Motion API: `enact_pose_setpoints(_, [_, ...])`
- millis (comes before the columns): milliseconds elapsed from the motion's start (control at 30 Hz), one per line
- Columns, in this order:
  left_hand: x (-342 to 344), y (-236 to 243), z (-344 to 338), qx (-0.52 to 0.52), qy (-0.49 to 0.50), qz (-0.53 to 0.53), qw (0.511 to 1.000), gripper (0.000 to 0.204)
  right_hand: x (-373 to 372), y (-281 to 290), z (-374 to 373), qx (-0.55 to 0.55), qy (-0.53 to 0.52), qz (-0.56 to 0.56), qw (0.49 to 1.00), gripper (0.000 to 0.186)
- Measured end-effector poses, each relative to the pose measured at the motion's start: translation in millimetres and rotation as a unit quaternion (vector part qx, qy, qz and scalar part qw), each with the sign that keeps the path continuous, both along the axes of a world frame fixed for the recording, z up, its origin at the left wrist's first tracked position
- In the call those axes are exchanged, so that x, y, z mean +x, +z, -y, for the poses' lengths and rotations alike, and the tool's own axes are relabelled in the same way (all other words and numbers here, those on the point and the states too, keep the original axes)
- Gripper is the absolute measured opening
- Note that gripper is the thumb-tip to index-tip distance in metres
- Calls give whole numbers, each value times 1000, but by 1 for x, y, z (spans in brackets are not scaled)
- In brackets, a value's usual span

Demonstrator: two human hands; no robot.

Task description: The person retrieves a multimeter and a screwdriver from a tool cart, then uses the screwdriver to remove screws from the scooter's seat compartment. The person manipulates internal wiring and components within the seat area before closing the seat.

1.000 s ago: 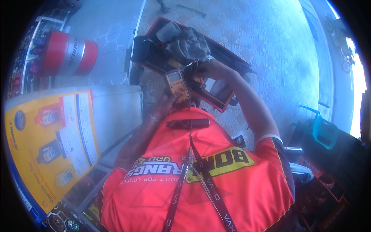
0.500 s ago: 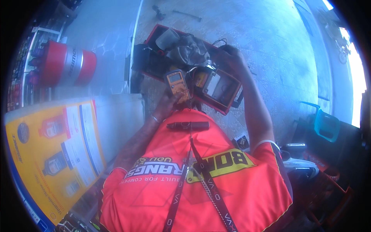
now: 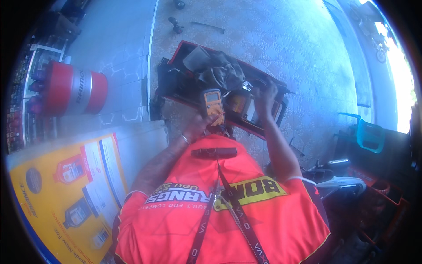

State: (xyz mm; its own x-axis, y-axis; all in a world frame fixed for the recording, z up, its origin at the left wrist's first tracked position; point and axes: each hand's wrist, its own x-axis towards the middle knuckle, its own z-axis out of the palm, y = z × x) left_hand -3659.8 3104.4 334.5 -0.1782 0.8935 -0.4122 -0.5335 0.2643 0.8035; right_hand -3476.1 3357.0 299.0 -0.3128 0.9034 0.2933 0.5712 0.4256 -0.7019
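An orange multimeter (image 3: 214, 107) with a grey display stands between my body and a red-edged, dark tray (image 3: 251, 127). My left hand (image 3: 196, 126) is closed round the meter's lower part, one finger lying across its front. My right hand (image 3: 266, 97) reaches over the tray's right end, covering part of a pale-framed box (image 3: 251, 110) there. Its fingers point away from me and are too blurred to read, so whether they pinch anything is unclear. A crumpled dark grey cover (image 3: 221, 72) lies in the tray, just beyond the meter.
On the left are a red and silver drum (image 3: 79, 88) and a yellow poster-covered surface (image 3: 57, 185). A teal plastic piece (image 3: 368, 136) and a motorbike part (image 3: 340, 182) are at the right. A thin bar (image 3: 207, 26) lies on the tiled floor beyond the tray.
My right hand has moved back from the tray's far edge to over the pale-framed box. The whole view has shifted a little; my left hand keeps hold of the multimeter.
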Motion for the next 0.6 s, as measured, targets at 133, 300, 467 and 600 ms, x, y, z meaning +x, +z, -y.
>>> enact_pose_setpoints(133, [-15, -2, -1, -3, -5, -43, 999, 56, -33, 55, 91, -89, 208, 70, 971, 59])
enact_pose_setpoints(300, [-32, -9, -4, 7, -44, -65, 997, 58, -75, 83, 133, -615, 108, -185, 759, 50])
enact_pose_setpoints(467, [-42, -20, -20, 19, -66, -68, 995, 59, -80, 79, 112, -575, 80, -220, 784, 41])
enact_pose_setpoints(600, [-50, -17, -33, 57, -70, -101, 991, 62, -63, 72, 44, -479, -2, -301, 825, 40])
